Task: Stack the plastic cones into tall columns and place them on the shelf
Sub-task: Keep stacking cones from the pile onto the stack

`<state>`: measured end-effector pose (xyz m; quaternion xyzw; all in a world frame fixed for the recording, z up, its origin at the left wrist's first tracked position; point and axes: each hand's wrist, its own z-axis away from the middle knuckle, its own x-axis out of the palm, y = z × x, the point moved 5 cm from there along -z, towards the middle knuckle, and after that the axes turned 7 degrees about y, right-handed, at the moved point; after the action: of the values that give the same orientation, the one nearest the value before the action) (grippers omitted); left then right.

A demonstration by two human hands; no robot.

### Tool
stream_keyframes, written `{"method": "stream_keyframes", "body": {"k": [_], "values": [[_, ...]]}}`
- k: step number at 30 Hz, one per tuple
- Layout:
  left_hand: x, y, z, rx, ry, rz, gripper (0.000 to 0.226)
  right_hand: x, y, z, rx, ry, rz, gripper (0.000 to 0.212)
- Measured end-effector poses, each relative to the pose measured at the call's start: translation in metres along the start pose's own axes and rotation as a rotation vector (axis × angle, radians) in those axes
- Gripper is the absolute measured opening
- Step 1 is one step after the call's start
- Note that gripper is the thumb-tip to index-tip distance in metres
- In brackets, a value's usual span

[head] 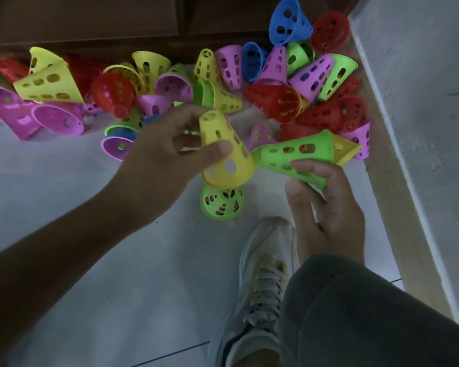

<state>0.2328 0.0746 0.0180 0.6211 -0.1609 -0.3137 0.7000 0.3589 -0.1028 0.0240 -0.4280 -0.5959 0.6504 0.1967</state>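
- While my left hand (164,152) reaches in over the pale floor (64,197), its thumb and fingers curl round a yellow cone (224,152), pinching it by its upper half, narrow tip up and away from me, wide mouth toward the floor.
- My right hand (326,207) holds a green cone (296,157) lying sideways, fingertips pressed along its lower side, thumb loosely raised beneath; its narrow end just meets the yellow cone's side.
- Directly under the yellow cone, a second green cone (221,203) sits on the floor, with other colours showing through its holes.
- Beyond my hands, a loose heap of cones (249,83) in red, pink, yellow, green and blue sprawls along the foot of dark wooden furniture (90,19); a blue cone (289,22) lies at the far right corner.
- A grey wall (429,102) borders the heap at right.
- My laced light shoe (263,287) and dark trouser leg (368,313) fill the lower right.
- No writing or brand is legible on anything.
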Motion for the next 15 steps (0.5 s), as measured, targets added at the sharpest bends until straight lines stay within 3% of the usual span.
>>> {"method": "stream_keyframes", "body": {"k": [6,10,15], "values": [[0.010,-0.019,0.021,0.115,-0.134,-0.233,0.042,-0.006,0.000,-0.005,0.078,0.020,-0.051,0.020],[0.012,-0.028,0.026,0.145,-0.161,-0.344,0.046,-0.006,0.000,-0.011,0.220,0.058,-0.287,0.008],[0.011,-0.027,0.027,0.129,-0.139,-0.343,0.044,0.005,0.001,-0.014,0.506,0.047,-0.633,0.013]]}}
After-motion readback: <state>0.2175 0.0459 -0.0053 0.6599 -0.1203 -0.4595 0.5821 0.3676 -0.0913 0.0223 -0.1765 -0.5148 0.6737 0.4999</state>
